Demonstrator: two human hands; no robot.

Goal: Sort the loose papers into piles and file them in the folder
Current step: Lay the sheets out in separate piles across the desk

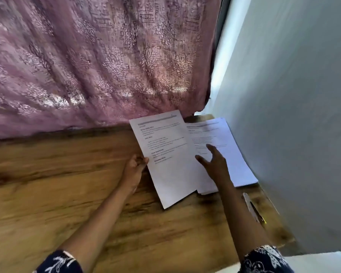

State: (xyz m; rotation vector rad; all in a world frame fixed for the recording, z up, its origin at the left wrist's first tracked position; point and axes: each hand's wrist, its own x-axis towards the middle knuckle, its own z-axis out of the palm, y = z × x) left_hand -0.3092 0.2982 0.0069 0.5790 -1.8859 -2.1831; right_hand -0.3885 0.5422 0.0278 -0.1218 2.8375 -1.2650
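The head camera looks forward and down, close over the table (pixel 67 194), toward the curtain (pixel 91 56)

Your counter (pixel 67 194) is brown wood-grain, and its right edge runs along the wall (pixel 293 115). A stack of white papers (pixel 238 164) lies in the far right corner. A printed sheet (pixel 169 174) overlaps the stack's left side, its near corner out over bare wood. By the right edge, just nearer you than the stack, lies a pen-like object (pixel 251 207), too blurred to name.

Daylight glows through the curtain (pixel 98 62) at 11 o'clock; glare at 1 o'clock. Soft blur throughout; print on the papers (pixel 165 154) illegible. Edges bowed.
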